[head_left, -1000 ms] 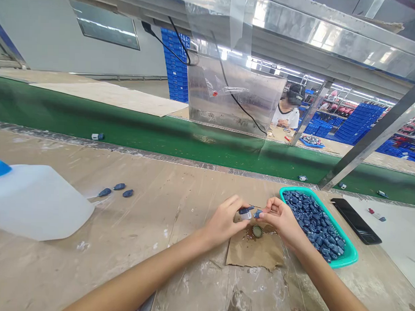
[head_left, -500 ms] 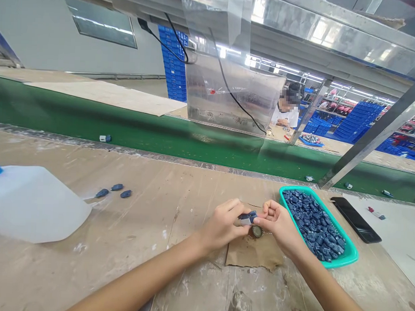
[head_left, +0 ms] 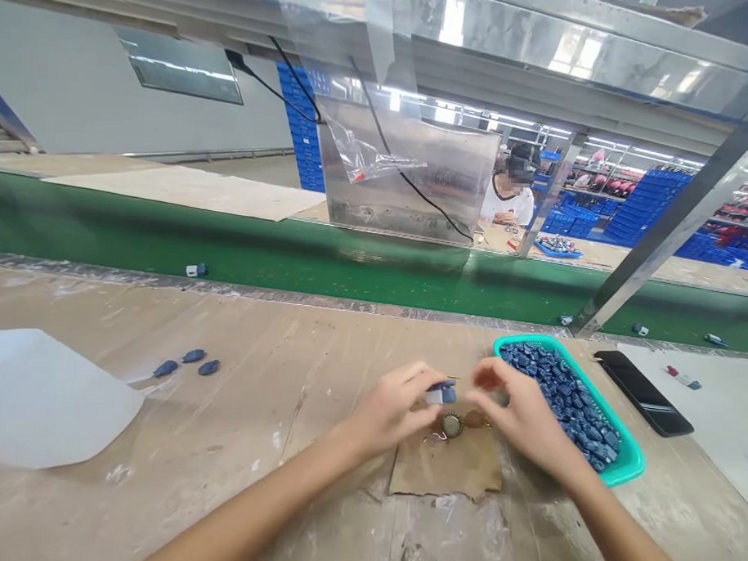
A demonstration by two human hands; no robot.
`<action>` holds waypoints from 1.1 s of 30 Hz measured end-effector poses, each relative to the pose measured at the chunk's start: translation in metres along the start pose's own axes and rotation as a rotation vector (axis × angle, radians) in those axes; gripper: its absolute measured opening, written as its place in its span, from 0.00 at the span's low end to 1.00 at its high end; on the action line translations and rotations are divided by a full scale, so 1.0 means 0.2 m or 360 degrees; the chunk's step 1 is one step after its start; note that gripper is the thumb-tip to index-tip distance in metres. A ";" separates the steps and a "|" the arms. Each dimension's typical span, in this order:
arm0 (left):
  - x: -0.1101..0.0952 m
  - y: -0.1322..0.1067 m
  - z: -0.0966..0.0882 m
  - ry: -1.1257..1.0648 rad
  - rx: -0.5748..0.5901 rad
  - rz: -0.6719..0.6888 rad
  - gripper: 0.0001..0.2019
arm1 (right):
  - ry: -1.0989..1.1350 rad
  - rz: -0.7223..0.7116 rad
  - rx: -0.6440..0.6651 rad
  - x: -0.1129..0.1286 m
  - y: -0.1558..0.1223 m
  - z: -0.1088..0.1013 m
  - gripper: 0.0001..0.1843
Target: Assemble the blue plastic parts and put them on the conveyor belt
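Part [head_left: 442,392] in blue and white is gripped between thumb and fingers of the left hand [head_left: 397,404], above the surface [head_left: 246,423]. The right hand [head_left: 520,408], thumb and fingers parted, hovers just beside it. Below, a round cap [head_left: 451,426] rests on a brown sheet [head_left: 444,473]. Right: a green basket [head_left: 632,465] of blue pieces [head_left: 570,394]. Far left: 3 loose pieces [head_left: 193,356].

Parts [head_left: 566,394] in basket [head_left: 628,463], phone [head_left: 643,394] right, cardboard [head_left: 447,473] left

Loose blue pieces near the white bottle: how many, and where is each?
3: left piece nearest the white bottle, middle piece slightly farther back, right piece farthest right.
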State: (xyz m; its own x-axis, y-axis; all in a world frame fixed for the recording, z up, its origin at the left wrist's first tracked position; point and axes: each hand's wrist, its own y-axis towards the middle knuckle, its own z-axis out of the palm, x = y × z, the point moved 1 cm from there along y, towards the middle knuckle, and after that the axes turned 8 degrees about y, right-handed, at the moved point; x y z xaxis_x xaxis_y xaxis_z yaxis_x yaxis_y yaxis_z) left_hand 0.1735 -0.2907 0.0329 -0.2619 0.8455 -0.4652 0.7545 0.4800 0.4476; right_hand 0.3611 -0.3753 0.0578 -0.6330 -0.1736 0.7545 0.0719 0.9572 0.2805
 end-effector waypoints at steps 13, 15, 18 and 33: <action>0.75 0.59 0.04 0.0713 -0.0134 -0.0608 0.18 | -0.0753 0.0084 -0.0094 -0.50 0.02 -0.28 0.08; 0.80 0.61 0.07 0.0745 -0.0119 -0.0655 0.17 | -0.0725 0.0087 -0.0135 -0.50 0.02 -0.28 0.07; 0.85 0.60 0.10 0.0772 -0.0081 -0.0665 0.18 | -0.0744 0.0063 -0.0186 -0.51 0.01 -0.27 0.08; 0.96 0.18 -0.07 0.0989 -0.0047 -0.0791 0.20 | -0.0683 0.0088 -0.0095 -0.43 0.00 -0.20 0.15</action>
State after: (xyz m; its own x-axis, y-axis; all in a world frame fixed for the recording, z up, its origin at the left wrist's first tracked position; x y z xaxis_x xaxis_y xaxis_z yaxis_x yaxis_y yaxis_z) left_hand 0.1421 -0.1084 -0.0299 -0.8579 0.5022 -0.1086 0.4472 0.8339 0.3235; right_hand 0.4465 -0.3689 0.0168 -0.8890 0.0017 0.4580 0.1513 0.9449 0.2902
